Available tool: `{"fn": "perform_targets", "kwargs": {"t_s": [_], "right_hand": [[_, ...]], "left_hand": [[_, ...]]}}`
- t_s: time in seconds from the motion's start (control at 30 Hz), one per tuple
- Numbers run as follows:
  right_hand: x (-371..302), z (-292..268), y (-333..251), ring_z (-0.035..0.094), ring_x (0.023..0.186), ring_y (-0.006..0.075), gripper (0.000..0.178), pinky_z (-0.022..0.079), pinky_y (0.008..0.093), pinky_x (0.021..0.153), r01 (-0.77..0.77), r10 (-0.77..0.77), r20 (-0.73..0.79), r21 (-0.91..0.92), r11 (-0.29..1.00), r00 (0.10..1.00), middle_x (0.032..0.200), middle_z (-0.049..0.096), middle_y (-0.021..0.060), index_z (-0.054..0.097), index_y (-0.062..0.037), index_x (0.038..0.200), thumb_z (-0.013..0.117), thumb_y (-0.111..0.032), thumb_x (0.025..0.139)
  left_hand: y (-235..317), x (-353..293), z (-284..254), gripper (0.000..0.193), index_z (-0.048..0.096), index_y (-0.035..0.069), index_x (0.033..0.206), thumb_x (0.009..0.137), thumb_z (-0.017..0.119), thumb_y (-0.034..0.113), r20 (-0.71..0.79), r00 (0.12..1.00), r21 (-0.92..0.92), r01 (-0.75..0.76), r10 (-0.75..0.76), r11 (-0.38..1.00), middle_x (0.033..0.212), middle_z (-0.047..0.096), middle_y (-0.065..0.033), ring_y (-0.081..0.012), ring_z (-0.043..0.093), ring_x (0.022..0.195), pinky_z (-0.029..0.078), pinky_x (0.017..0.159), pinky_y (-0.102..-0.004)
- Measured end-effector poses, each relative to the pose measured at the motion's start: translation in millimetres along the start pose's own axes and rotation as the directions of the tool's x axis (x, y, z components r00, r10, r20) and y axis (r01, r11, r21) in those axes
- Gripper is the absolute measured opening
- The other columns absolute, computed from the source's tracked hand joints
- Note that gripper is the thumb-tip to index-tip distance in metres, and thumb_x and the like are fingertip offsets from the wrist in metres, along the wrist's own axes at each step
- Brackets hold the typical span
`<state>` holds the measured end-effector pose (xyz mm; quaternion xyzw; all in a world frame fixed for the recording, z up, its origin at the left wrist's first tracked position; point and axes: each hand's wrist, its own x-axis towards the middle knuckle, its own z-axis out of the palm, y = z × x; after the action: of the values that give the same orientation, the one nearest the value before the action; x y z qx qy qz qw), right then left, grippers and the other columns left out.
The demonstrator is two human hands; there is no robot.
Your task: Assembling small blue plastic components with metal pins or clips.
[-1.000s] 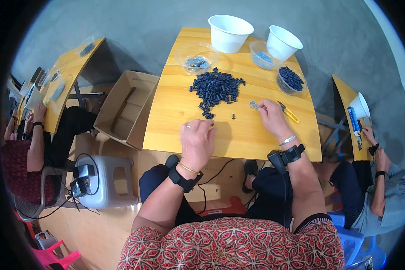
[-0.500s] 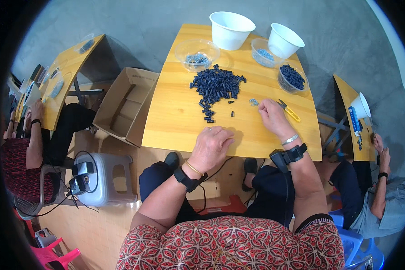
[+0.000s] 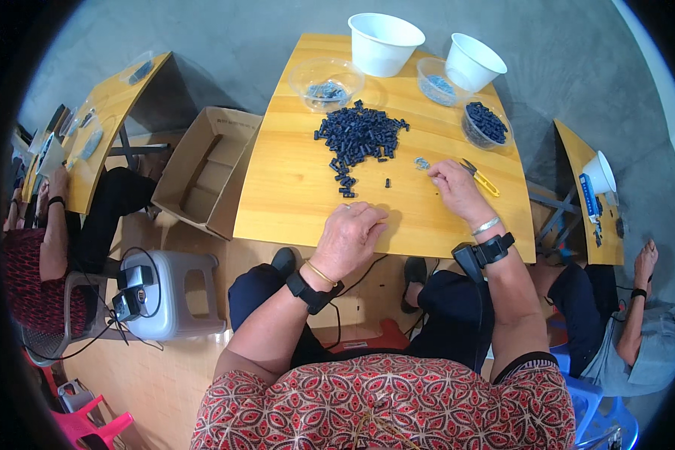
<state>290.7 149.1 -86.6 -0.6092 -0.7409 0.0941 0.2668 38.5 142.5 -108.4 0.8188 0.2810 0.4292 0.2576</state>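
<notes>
Can't tell if the left hand (image 3: 349, 236) or right hand (image 3: 460, 193) grips anything. Stray knuckle could flick that lone black tube (image 3: 388, 183) away.

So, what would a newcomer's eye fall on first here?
Probably the heap of small dark pieces near the middle of the wooden table. After that, perhaps the large white tub at the table's far end and the yellow-handled snips toward its right edge.
</notes>
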Motion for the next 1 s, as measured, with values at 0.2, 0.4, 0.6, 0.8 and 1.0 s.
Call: {"fn": "perform_targets", "kwargs": {"t_s": [0.2,0.4,0.6,0.8,1.0], "right_hand": [[2,4,7,0.052,0.073,0.0299,0.008,0.043,0.0359,0.066,0.072,-0.073,-0.037,-0.018,0.997,0.997,0.077,0.051,0.0139,0.05,0.0002,0.081,0.052,0.005,0.074],[3,6,6,0.053,0.078,0.033,0.009,0.044,0.0382,0.068,0.034,-0.035,-0.022,-0.044,0.998,0.999,0.078,0.053,0.0147,0.05,-0.0014,0.08,0.055,0.002,0.073],[0,6,11,0.053,0.078,0.0331,0.01,0.043,0.0385,0.069,-0.037,0.037,-0.008,-0.081,0.996,0.999,0.079,0.053,0.0156,0.048,-0.0016,0.082,0.054,0.002,0.075],[0,10,8,0.052,0.077,0.0341,0.009,0.043,0.04,0.068,0.003,-0.008,-0.032,-0.157,0.988,0.999,0.078,0.053,0.0163,0.047,-0.0014,0.08,0.055,-0.002,0.076],[-1,10,-3,0.052,0.069,0.0361,0.009,0.042,0.0401,0.061,-0.034,0.031,-0.033,-0.103,0.994,0.999,0.072,0.052,0.0176,0.047,-0.0005,0.078,0.055,-0.003,0.075]], "left_hand": [[-1,1,1,0.011,0.059,0.004,0.082,0.072,0.062,0.006,0.008,1.0,0.022,-0.017,0.017,1.0,0.072,0.056,-0.0099,-0.0283,0.055,0.067,0.041,0.062,-0.0361],[-3,-1,0,0.012,0.06,0.004,0.082,0.071,0.064,0.004,-0.021,0.999,0.0,-0.028,0.028,1.0,0.067,0.054,-0.0095,-0.0281,0.054,0.065,0.041,0.059,-0.0353],[-2,-3,2,0.012,0.059,0.005,0.082,0.071,0.064,0.004,-0.032,0.999,0.001,-0.015,0.015,1.0,0.07,0.056,-0.0091,-0.0283,0.055,0.067,0.041,0.061,-0.0359],[0,-6,1,0.007,0.059,0.006,0.077,0.071,0.063,0.006,-0.022,0.997,0.086,-0.068,0.07,0.994,0.069,0.055,-0.008,-0.0258,0.054,0.066,0.039,0.061,-0.0345],[0,-13,2,0.004,0.058,0.007,0.072,0.071,0.062,0.007,0.02,0.991,0.117,-0.135,0.134,0.984,0.067,0.053,-0.0074,-0.0254,0.052,0.063,0.039,0.062,-0.0343]]}}
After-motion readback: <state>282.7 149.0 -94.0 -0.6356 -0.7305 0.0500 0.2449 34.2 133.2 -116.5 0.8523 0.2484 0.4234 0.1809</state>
